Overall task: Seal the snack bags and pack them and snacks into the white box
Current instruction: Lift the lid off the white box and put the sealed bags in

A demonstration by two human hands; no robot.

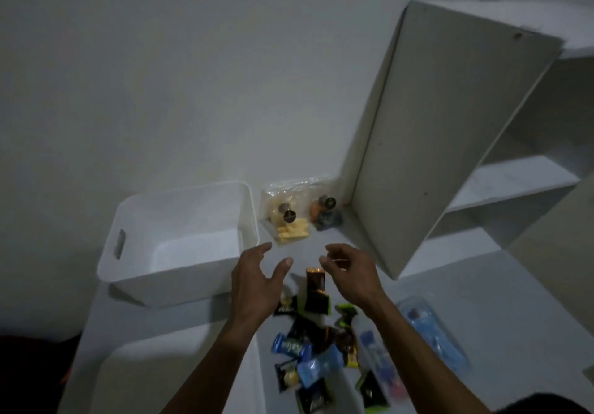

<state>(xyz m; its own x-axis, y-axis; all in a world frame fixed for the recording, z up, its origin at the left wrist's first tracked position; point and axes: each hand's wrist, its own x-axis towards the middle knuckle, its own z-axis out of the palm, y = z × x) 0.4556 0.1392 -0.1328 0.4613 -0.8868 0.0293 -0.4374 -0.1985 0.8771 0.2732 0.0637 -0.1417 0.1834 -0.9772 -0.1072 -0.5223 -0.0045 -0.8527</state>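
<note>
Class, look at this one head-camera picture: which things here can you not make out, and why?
- White box floor: its near wall hides part.
- Snack packets: brand text blurred; forearms cover some.
- Clear snack bags: sealed or open, too dim to tell.
- Right hand: fingers curled, contents unclear.

Single head view, steeply down, near table (450, 285)

Both hands (257, 280) (348, 269) outstretched, empty.

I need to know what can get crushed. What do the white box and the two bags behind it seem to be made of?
White box: apparently rigid matte plastic, with rounded corners and a moulded handle slot. Two bags: thin, glossy, clear film, crinkled, contents showing through.
</note>
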